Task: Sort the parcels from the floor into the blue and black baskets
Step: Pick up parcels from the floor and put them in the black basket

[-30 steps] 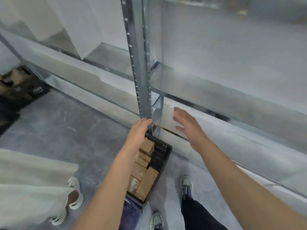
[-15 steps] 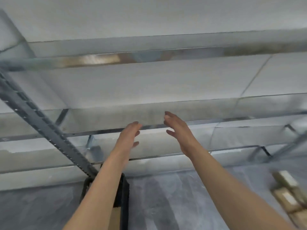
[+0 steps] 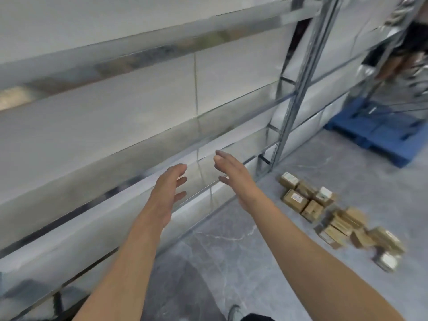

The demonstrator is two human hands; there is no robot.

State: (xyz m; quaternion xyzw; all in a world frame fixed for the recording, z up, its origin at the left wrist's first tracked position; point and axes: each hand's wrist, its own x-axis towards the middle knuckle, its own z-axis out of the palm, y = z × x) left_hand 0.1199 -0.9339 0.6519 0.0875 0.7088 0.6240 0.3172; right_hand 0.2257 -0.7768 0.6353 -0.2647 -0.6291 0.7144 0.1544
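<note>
Steel shelf edge [image 3: 115,163], L grip [image 3: 168,193] + R grip [image 3: 236,179] released, parcels [image 3: 311,208] on floor [image 3: 254,262] rt

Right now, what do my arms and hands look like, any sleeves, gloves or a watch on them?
Both forearms are bare as far as the frame shows, with no sleeve edge in view. The left hand and right hand wear no gloves; no watch, band or ring shows.
</note>
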